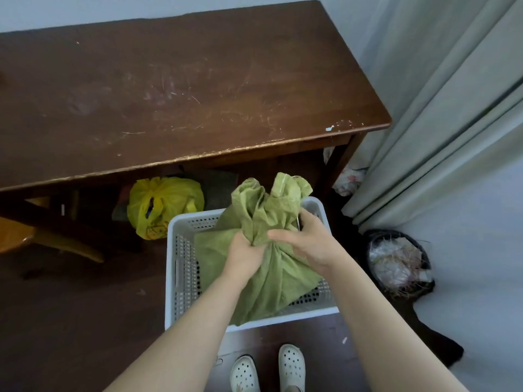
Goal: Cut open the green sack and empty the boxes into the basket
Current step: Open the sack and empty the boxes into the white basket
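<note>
Green sack (263, 267) sits in the white basket (181, 267), bunched neck up. My left hand (244, 257) clenches the gathered cloth; my right hand (307, 240), just beside it, grips the same bunch. No cutting tool clearly visible, no boxes showing. I judge emptying not yet done. Yellow bag (161, 207) beyond my left hand, under the table (184, 89).

Setting: room in a home, likely a bedroom or spare room. Evidence: scratched dark wooden table (184, 89) against a pale wall; long pale curtain (441, 108) hanging to the floor at right; dark wood floor (70, 321); knotted yellow plastic bag (161, 207) stored under the table; small black waste bin (399, 261) with rubbish in the corner; white perforated laundry-type basket (181, 267); white clogs (291, 366) on the person's feet.
</note>
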